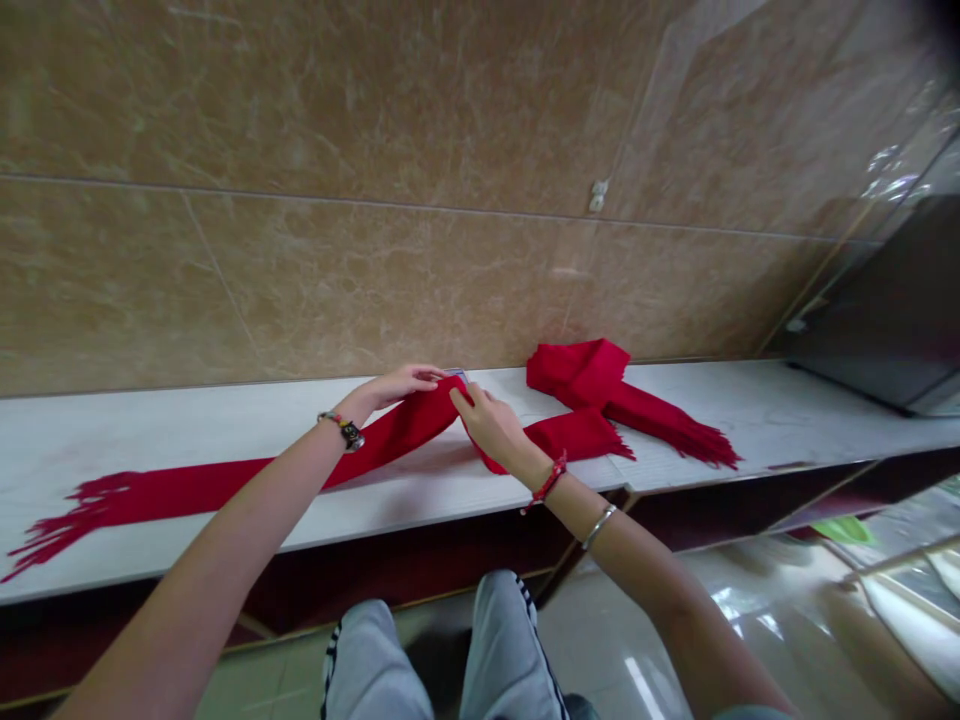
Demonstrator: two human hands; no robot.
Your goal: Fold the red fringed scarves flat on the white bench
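A long red scarf (202, 486) with fringed ends lies stretched along a low white counter (465, 480). My left hand (397, 385) grips its raised middle fold near the wall, fingers closed on the cloth. My right hand (491, 425) pinches the same fold just to the right, fingers wrapped round the fabric. A second red scarf (600, 385), loosely folded, lies on the counter to the right, its fringe (701, 445) trailing toward the front edge. A small blue-edged card shows between my hands but is mostly hidden.
A brown marble wall (375, 220) rises right behind the counter. A dark box-like unit (892, 320) stands at the far right. Below are the counter's dark red base, a shiny tiled floor and my knees in grey trousers (450, 660).
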